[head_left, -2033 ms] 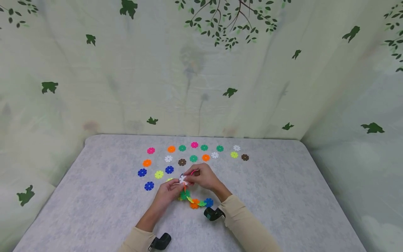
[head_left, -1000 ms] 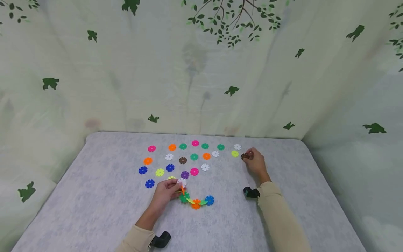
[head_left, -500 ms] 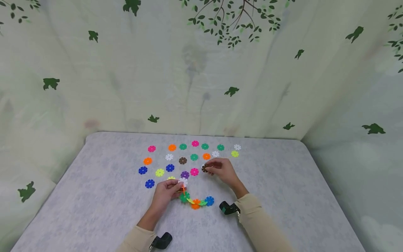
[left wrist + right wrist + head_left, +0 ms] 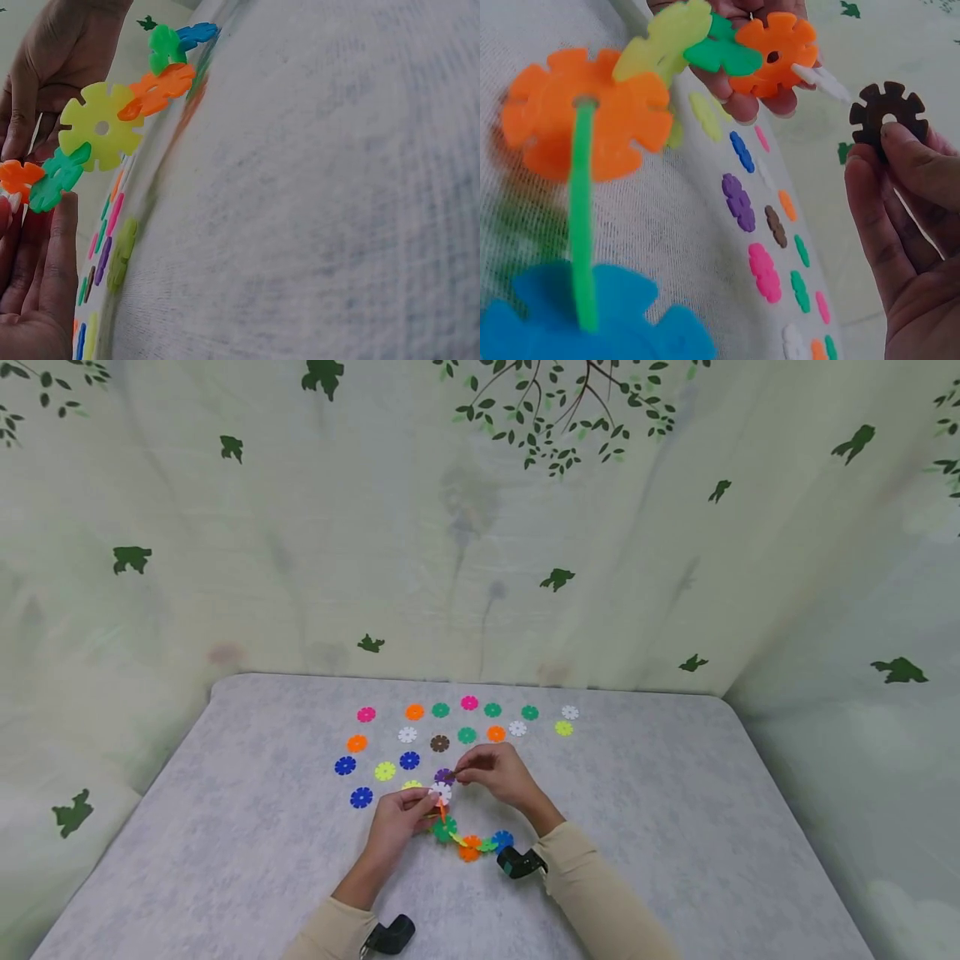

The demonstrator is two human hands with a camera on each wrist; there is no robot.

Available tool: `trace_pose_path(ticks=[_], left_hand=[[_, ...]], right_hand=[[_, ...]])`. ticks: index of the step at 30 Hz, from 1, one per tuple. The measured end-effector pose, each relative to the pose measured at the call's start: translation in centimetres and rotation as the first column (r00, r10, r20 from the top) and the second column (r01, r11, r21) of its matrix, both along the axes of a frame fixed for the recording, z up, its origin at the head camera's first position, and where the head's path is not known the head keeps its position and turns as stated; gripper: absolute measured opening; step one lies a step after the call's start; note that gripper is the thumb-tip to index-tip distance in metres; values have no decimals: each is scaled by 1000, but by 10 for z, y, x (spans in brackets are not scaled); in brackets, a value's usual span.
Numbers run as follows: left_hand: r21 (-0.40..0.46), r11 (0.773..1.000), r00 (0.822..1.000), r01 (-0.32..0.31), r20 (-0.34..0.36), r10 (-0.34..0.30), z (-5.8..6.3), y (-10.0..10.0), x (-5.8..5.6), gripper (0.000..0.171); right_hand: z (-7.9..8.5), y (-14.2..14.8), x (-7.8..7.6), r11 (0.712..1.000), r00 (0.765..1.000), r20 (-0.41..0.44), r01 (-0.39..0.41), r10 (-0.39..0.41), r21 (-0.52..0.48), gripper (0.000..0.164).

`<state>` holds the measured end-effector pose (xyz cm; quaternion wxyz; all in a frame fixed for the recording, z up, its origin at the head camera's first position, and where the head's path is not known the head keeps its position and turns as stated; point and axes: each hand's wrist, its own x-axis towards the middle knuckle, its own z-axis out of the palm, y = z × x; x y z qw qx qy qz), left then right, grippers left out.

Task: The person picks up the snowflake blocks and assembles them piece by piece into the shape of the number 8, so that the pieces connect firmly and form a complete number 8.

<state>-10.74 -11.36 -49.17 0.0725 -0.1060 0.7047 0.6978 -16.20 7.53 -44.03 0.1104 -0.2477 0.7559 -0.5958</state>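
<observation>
My left hand [image 4: 397, 818] pinches the white notched disc [image 4: 441, 792] at one end of a chain of interlocking plastic discs. From there the chain runs through an orange disc [image 4: 795, 45], a green disc [image 4: 58, 178], a yellow disc [image 4: 97, 124], another orange disc [image 4: 159, 91] and another green disc [image 4: 165, 49] to a blue disc [image 4: 197, 35]. A loose brown disc [image 4: 871, 112] is between the thumb and fingers of my right hand [image 4: 501, 777]. In the right wrist view it is close to the white disc, with a small gap between them.
Loose discs lie in rough rows beyond the hands, among them a purple disc [image 4: 737, 201], a pink disc [image 4: 765, 274] and a brown disc [image 4: 439, 743]. Grey cloth covers the table [image 4: 675, 827]. A leaf-printed curtain [image 4: 375, 527] hangs behind. Each wrist carries a black camera.
The right hand left the white disc, took the brown disc from the far right of the table, and brought it left to the chain's white end. The left hand stayed nearly still.
</observation>
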Motion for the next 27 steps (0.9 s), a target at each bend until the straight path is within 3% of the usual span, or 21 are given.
trace_pose_path(ticks=[5,16,23,27], left_hand=[[-4,1000,1000,-3,0,3,1,1,0,30],[-46,998,999,-48,-27,47,0,5,5,30],[-56,995,997,-79,-24,78,1,8,12,29],[-90,992,996,-90,-34,87,0,9,16,27]], right_hand=[[-4,2,-2,998,999,2,-52,52,-32,14],[-6,-1,-5,991,987,-87,-133,132,-17,7],[-30,-5,-17,991,990,-44,-135,135,7,7],[-35,-7,-18,988,988,-39,-152,152,12,5]])
